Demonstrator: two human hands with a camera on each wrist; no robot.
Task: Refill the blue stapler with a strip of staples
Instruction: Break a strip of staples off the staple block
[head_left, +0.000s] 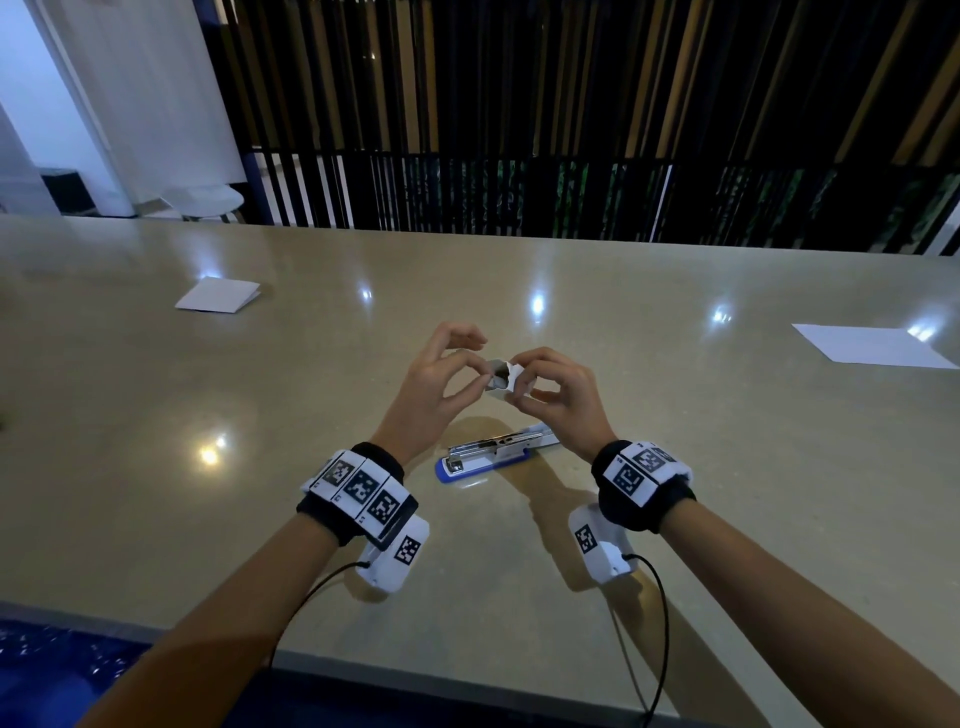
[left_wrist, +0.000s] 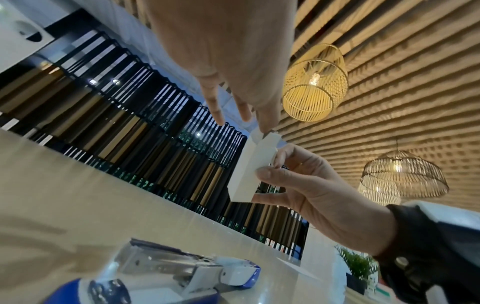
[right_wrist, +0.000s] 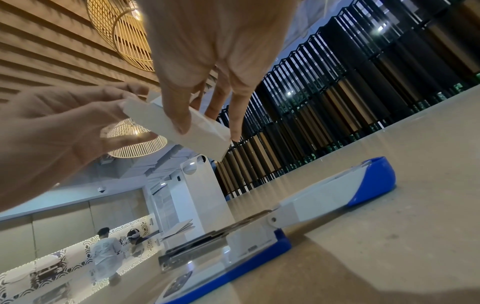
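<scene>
Together both hands (head_left: 441, 371) (head_left: 558, 392) pinch the staple box (head_left: 506, 379) aloft.

A glossy beige tabletop (head_left: 649, 467) is seen, with ceiling lights reflected on it. A folded white paper (head_left: 218, 295) is laid at the far left and a flat white sheet (head_left: 872, 349) at the far right, well apart. Behind, a screen of dark vertical slats (head_left: 519, 119) is seen. Woven cage lamps (left_wrist: 314, 83) are hung from a slatted wooden ceiling (left_wrist: 415, 72). Two people (right_wrist: 109, 244) are seen in the background.
</scene>
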